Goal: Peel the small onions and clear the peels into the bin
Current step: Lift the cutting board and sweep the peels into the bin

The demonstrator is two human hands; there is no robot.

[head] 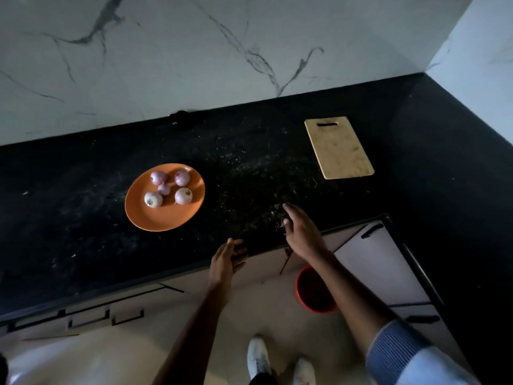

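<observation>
Plate [155,218]: orange, on the black counter [69,204], holding five peeled onions [168,188].
Bin [313,291]: red, on the floor right of the plate, contents dark.
Left hand [226,261]: cupped at the counter edge, fingers loosely together, empty.
Right hand [301,232]: right of the plate, fingers straight, sweeping peel scraps [279,218].

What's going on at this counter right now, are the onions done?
Five small peeled onions sit on a round orange plate on the black stone counter. The person's right hand lies flat on the counter near its edge, among small peel scraps, while the left hand is open at the edge. A red bin stands on the floor below. A wooden cutting board lies unused farther back.
</observation>
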